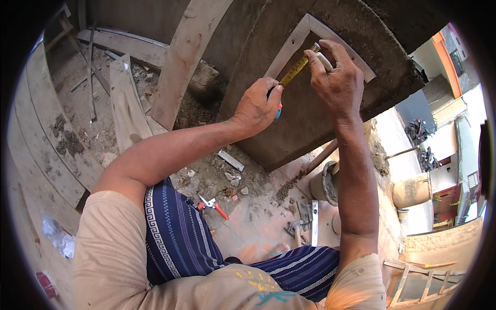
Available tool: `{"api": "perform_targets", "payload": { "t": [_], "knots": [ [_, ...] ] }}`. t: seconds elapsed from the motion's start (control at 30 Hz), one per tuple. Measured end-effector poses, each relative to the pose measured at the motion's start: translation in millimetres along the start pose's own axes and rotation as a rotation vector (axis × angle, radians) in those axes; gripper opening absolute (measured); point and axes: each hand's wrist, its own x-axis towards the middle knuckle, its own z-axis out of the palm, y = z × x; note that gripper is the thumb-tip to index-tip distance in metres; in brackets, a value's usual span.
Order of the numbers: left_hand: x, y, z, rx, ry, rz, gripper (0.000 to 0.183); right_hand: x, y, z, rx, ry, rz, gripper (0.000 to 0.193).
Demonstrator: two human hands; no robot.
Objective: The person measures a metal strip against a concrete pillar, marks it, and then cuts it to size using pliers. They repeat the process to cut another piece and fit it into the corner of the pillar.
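Against the grey, rough-plastered wall (305, 124) near the top of the view, both hands work close together over a yellow tape measure (295, 70). The left hand (257, 106) has its fingers curled tight around the tape's case, of which only a red and blue edge (279, 111) peeks out below the thumb, and the yellow blade runs up and to the right from there, lying on the plaster. The right hand (336, 82) pinches a pale pencil-like marker (324, 61) between thumb and forefinger, its tip right beside the far end of the blade (whether the tip actually touches the wall cannot be told). Both hands sit inside the angle of a pale metal square (305, 31), which lies flat against the wall with its corner uppermost and one arm passing just behind the right hand's knuckles. Below, on the dusty floor (248, 227), a pair of red-handled snips (213, 204) lies near the person's knee, and a hammer (296, 230) rests beside a trowel (306, 212) and a flat metal bar (314, 222), well apart from the hands. A mortar-caked bucket (324, 182) stands just under the right forearm. Wooden planks (124, 103) lean and lie scattered to the left, among rubble and loose dirt.
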Motion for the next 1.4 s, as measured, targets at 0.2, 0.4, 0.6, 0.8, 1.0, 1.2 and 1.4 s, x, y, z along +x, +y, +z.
{"api": "perform_targets", "payload": {
  "t": [0.2, 0.4, 0.6, 0.8, 1.0, 1.2, 1.4],
  "knots": [
    [-10.3, -2.2, 7.8, -0.053, -0.069, -0.118, 0.03, -20.8, -1.9, 29.8, 0.532, 0.075, 0.563, 0.027],
    [-14.2, -6.5, 0.4, -0.046, -0.112, -0.167, 0.03, -52.3, -13.8, 58.5, 0.674, 0.169, 0.668, 0.017],
    [-20.6, -14.5, -4.1, -0.061, -0.14, -0.234, 0.032, -47.6, -7.6, 63.1, 0.545, 0.179, 0.584, 0.019],
    [-12.9, -15.6, -5.6, -0.353, -0.303, -0.295, 0.04, -29.0, -2.3, 70.9, 0.646, 0.282, 0.587, 0.018],
    [-3.9, -24.4, -16.8, -0.521, -0.5, -0.362, 0.046, -19.6, -1.2, 68.9, 0.708, 0.3, 0.607, 0.016],
    [-40.7, -94.6, -42.5, -0.5, -0.531, -0.573, 0.044, -6.9, 1.2, 63.7, 0.804, 0.348, 0.644, 0.015],
    [-109.7, -154.5, -34.7, -0.583, -0.336, -0.723, 0.034, -0.2, -7.4, 78.5, 0.866, 0.398, 0.69, 0.012]
  ]
}}
